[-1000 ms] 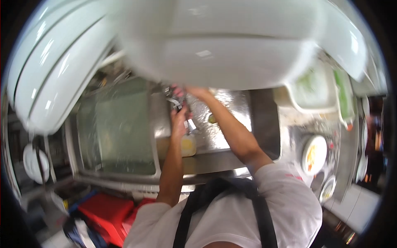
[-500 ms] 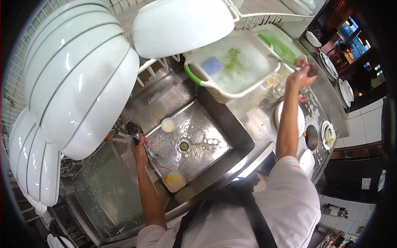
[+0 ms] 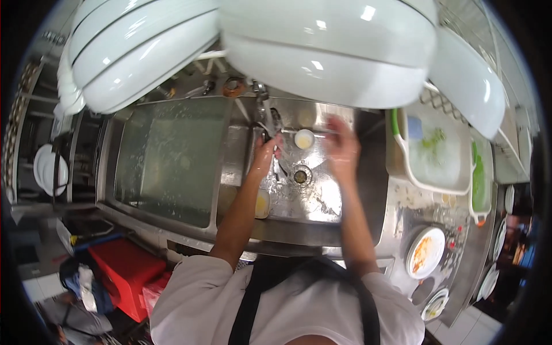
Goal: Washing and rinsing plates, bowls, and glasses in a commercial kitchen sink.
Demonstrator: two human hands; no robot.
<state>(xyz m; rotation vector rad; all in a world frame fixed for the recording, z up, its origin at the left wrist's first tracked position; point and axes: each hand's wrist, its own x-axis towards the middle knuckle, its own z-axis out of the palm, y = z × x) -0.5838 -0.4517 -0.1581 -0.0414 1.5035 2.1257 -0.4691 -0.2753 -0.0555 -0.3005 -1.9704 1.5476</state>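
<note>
Left hand: forearm reaching forward, fingers closed round metal cutlery, left of the drain. Right hand: forearm extended, right of the drain, blurred; finger opening cannot be told.

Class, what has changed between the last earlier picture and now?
The right hand has swung leftward from near the soapy tub to above the sink, apparently letting go of the utensil it held. The left hand still holds cutlery; the white cup stays in the sink.
</note>
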